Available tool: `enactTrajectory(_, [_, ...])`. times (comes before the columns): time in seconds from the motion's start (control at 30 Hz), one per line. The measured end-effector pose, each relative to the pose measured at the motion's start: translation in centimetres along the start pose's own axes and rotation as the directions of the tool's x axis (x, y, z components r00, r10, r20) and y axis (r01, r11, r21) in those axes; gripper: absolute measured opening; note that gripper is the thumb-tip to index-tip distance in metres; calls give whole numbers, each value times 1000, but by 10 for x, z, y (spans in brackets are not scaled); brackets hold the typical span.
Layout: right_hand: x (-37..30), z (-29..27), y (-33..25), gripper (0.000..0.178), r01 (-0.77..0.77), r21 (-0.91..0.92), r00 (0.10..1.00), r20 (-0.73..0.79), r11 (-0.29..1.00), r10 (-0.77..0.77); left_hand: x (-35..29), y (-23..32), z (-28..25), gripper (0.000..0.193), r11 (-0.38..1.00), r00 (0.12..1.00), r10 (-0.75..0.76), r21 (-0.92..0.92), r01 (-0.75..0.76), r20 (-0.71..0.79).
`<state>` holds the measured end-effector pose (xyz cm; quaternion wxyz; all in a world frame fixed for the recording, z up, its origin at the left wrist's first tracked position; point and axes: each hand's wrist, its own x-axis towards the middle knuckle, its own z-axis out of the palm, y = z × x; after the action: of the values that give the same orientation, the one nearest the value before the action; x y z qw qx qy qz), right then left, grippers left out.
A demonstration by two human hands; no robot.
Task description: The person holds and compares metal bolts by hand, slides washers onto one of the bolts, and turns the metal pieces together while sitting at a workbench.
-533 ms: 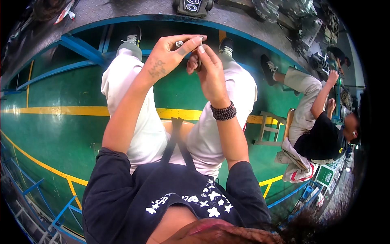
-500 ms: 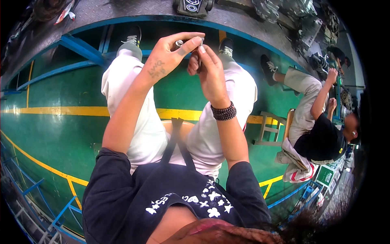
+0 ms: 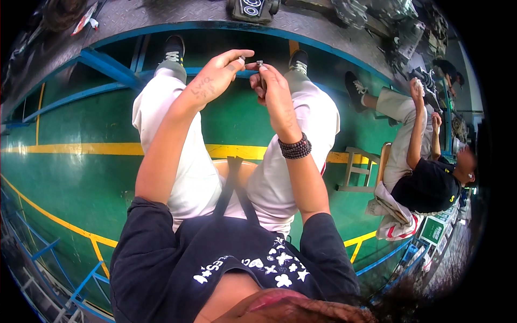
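Note:
Above my knees, both hands are raised just short of the bench edge, a small gap between them. My left hand [image 3: 214, 78] pinches a small metal piece [image 3: 242, 58] between thumb and fingertips; most of it is covered. My right hand [image 3: 277, 94] has its fingers curled, and a small dark metal part [image 3: 260, 63] sticks up at the tip of its thumb and forefinger. The exact kind of either part is too small to tell. Whether anything else lies inside the right palm is hidden.
A metal-topped bench [image 3: 177, 16] with a blue frame [image 3: 116, 70] runs across the far side. On it stands a dark housing with round bearings [image 3: 251, 9]; metal castings [image 3: 406, 40] lie farther right. A seated co-worker [image 3: 425, 177] is at the right, near a stool [image 3: 358, 169].
My hands were touching at the fingertips and have drawn apart, the left moving slightly left. A small cylinder visible in the left hand is now out of sight. The co-worker's arms shifted.

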<state>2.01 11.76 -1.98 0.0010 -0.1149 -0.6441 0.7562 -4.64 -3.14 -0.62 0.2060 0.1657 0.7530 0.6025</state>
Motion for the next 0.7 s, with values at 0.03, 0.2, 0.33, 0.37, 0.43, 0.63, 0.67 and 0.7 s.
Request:
enactTrajectory(0.03, [0,-2,0,30,22,3,1000,-9,1000,-22,1,-1,-1,35,1000,1000,1,1,-1,1])
enactTrajectory(0.2, [8,-8,7,26,224,-174,969,-61,959,-238,0,3,-3,39,978,976,202,30,-205,85])
enactTrajectory(0.33, [13,-8,7,23,472,-454,843,-20,756,-538,1,2,-4,42,961,966,250,107,-257,69])
enactTrajectory(0.37, [12,-7,5,22,492,-458,830,-9,741,-557,-1,4,-4,42,975,977,211,72,-211,13])
enactTrajectory(0.43, [11,-7,1,22,475,-388,851,-29,790,-525,-3,9,-4,42,985,985,169,33,-168,-41])
enactTrajectory(0.63, [9,-8,-2,20,384,-242,916,-22,891,-401,-1,5,-10,33,989,978,148,4,-149,-147])
enactTrajectory(0.67, [8,-7,-3,19,342,-214,936,-11,915,-352,-1,7,-11,33,991,987,128,-16,-130,-100])
enactTrajectory(0.7, [8,-8,-3,19,341,-214,936,-11,915,-351,-1,8,-12,32,993,993,108,-36,-110,-53])
